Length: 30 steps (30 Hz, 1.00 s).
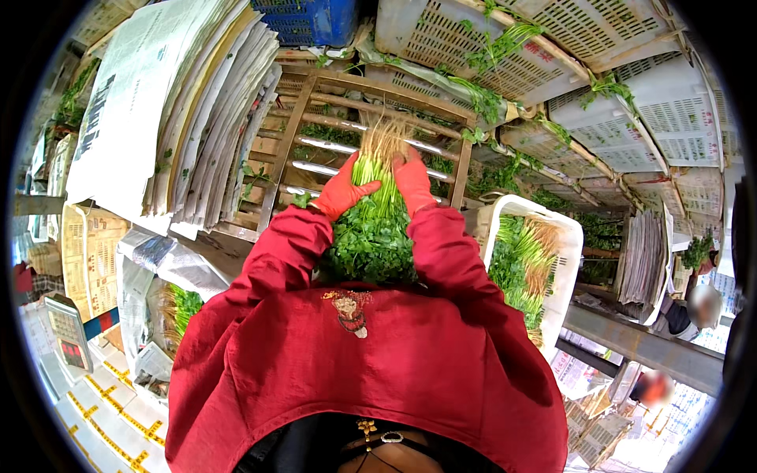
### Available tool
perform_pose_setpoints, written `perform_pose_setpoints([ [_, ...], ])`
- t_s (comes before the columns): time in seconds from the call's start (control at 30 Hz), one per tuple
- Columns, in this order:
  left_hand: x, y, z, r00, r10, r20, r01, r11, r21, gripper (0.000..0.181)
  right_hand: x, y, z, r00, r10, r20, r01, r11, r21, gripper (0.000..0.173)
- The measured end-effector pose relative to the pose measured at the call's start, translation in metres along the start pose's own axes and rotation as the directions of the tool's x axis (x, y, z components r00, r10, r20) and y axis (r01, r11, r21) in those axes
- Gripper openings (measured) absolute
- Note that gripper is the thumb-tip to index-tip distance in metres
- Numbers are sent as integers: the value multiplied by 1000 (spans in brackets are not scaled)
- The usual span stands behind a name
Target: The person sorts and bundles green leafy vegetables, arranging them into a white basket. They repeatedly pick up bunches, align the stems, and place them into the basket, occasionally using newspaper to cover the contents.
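Both my hands wear orange-red gloves and hold one large bunch of leafy green herbs point(372, 236), which looks like coriander or celery. My left hand point(345, 188) grips the pale stems from the left, its thumb lying across them. From the right, my right hand point(411, 177) presses around the stems near the roots. The pale brown roots point away from me, and the dark green leaves lie close against my red smock. Under the roots is a slatted metal rack point(298, 127) with bits of greenery among its bars.
A tall stack of newspapers point(177, 118) stands at the left of the rack. A white crate point(571, 260) of bunched herbs is at my right, a newspaper-lined container point(133, 278) at my left. Plastic crates point(532, 65) line the back. Two people point(680, 316) are partly visible at far right.
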<state>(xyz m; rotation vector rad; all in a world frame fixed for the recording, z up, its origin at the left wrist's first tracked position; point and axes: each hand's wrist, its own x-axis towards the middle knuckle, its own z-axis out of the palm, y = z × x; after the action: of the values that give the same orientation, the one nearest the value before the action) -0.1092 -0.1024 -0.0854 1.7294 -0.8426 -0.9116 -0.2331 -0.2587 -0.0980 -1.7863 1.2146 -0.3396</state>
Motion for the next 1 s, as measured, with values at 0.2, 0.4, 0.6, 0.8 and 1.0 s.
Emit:
perform_pose_setpoints([
  [0.2,-44,33,-7,987,139,81,-122,975,-185,102,-22,-39,-34,848,-187,495,-84,875,476,69],
  [0.4,-74,49,-11,997,83,7,-69,869,-489,80,-74,-93,-71,847,-350,401,180,897,403,42],
  [0.6,-81,56,-1,982,177,-69,-189,937,-293,54,-93,-108,-63,845,-422,327,302,883,361,41],
  [0.8,-90,57,-16,985,114,128,-1,752,-659,38,-97,-103,-67,855,-368,366,143,845,516,34],
  [1.0,-78,36,-7,993,115,-28,-117,906,-407,30,-104,-100,-73,871,-365,328,175,856,486,32],
])
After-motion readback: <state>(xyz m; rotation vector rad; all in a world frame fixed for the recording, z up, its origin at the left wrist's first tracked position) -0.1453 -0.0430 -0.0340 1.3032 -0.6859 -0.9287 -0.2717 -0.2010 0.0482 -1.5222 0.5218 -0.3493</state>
